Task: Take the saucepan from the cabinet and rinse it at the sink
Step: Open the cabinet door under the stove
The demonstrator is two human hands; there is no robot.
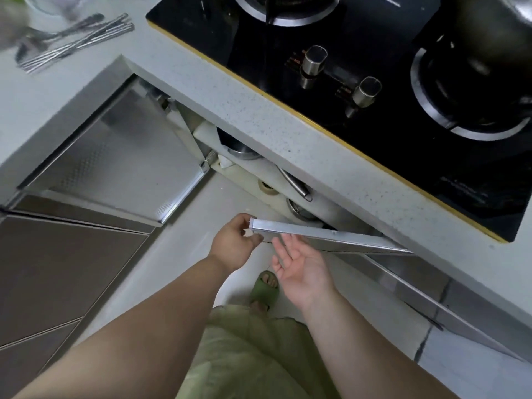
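The left hand [234,243] pinched the free end of the right cabinet door [325,236], thumb under its edge. The right hand [299,266] hung open, palm up, holding nothing, just below that door. The saucepan [296,184] lay inside the cabinet [276,171] under the bench [288,131], its long handle pointing outward.

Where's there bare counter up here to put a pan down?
Free: the countertop strip between the stove's yellow edge and the counter's front edge, and the patch just left of the stove. Crowded: the far left, where cutlery lies, and the stove's right burner, which holds a dark pot.
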